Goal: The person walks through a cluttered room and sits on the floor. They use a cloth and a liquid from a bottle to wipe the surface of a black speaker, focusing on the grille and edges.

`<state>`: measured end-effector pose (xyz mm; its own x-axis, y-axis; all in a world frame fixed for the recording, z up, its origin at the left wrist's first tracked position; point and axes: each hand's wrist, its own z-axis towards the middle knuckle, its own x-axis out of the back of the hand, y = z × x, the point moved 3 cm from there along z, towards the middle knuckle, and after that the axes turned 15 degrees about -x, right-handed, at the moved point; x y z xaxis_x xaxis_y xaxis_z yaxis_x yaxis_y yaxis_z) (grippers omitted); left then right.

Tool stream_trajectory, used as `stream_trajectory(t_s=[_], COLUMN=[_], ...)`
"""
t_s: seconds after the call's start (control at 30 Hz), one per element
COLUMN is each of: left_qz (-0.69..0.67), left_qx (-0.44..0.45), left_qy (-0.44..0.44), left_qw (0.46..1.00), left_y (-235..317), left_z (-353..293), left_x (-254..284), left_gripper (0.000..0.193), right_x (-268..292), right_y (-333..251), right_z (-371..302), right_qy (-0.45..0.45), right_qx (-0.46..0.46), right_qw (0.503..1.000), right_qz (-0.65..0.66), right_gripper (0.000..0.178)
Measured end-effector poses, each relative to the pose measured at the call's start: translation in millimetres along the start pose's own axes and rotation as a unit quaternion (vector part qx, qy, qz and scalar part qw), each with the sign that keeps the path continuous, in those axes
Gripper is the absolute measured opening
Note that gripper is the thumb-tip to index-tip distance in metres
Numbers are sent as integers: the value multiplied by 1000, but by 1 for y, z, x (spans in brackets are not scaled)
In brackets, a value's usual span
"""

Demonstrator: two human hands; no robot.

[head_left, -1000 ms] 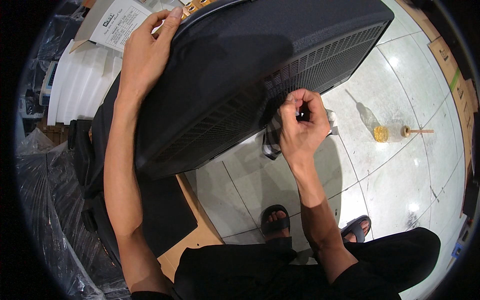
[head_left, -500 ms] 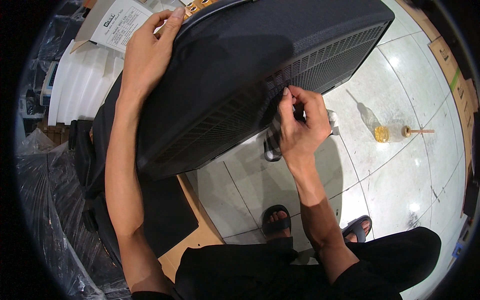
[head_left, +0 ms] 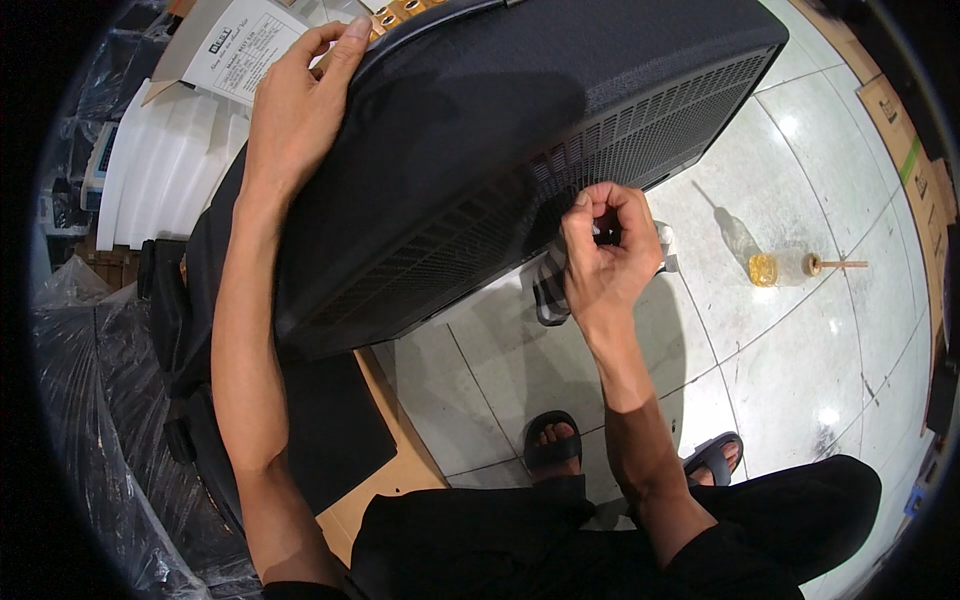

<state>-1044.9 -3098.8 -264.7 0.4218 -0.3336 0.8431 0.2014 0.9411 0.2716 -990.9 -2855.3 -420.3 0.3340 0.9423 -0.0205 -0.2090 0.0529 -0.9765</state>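
Note:
A large black cabinet [head_left: 440, 130] with a fabric-like surface and a perforated grille [head_left: 650, 125] leans across the upper middle. My left hand [head_left: 300, 110] is closed over its upper left edge, with thumb and fingers bent at the rim; the fingertips are partly hidden. Just off the lower edge of the grille, my right hand [head_left: 612, 245] holds thumb and index finger together in a pinch. Whatever may be between those fingertips is too small to make out. Several gold-coloured round pieces [head_left: 405, 8] show beyond the cabinet's rim, close to my left thumb.
On the tiled floor [head_left: 760, 350] to the right is a clear bottle [head_left: 785, 267] with amber contents and a thin stick. An open white carton [head_left: 235, 45] stands at upper left, above clear plastic wrap [head_left: 110, 430]. A striped object [head_left: 550, 290] sits partly behind my right hand.
My right hand has drawn back a little from the grille, downward and to the right, still pinched. My left hand stays on the cabinet's edge.

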Motion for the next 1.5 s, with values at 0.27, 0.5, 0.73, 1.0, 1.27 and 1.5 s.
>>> stream_trajectory(t_s=[0.27,0.5,0.73,1.0,1.27,1.5], left_qz=[1,22,21,-3,8,-7], left_qx=[-2,0,1,-3,10,-1], left_qy=[-1,1,0,2,4,8], left_qw=[1000,1000,1000,1000,1000,1000], left_y=[1,-2,2,-2,-1,-1], left_z=[-1,-1,-1,0,-3,-1], left_x=[1,0,1,0,0,-1], left_gripper=[68,68,69,68,67,61], right_x=[1,-2,-7,-5,0,31], right_y=[-5,-15,-9,0,4,-12], right_z=[1,-2,6,3,-3,-11], right_qy=[5,15,2,-9,-24,-102], right_qx=[15,54,42,29,-49,-233], right_qw=[1000,997,998,999,996,943], right_qz=[-27,-58,-42,-19,68,215], right_gripper=[10,12,10,12,6,10])
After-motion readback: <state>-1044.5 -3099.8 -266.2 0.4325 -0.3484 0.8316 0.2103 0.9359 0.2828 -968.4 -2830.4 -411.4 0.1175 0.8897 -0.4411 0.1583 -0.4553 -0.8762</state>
